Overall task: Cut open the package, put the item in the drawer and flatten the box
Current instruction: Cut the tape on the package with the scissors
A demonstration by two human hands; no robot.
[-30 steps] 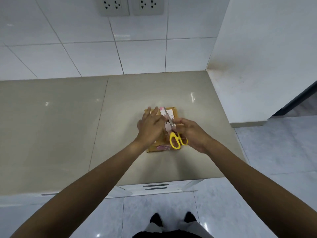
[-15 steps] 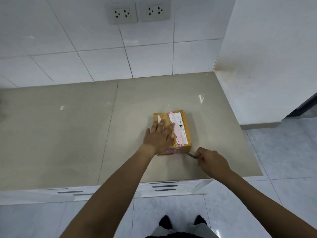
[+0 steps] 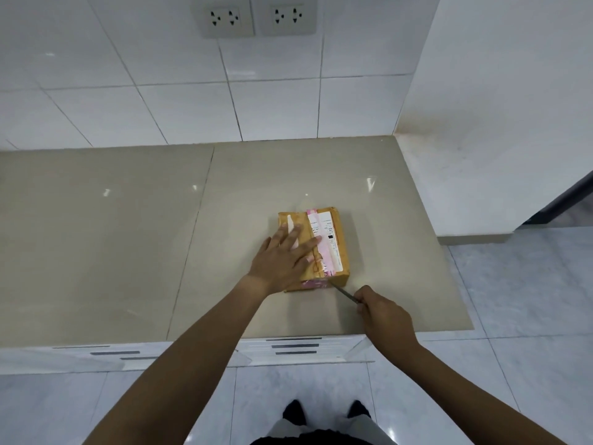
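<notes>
Brown package lying on the beige counter near its front edge, white label print too small for reading, left hand pressing flat on top with fingers spread, right hand gripping a blade touching the near corner, wall sockets sitting above.

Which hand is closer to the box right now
Left. The left hand rests flat on top of the box; the right hand is off its near corner, holding a blade to it.
</notes>
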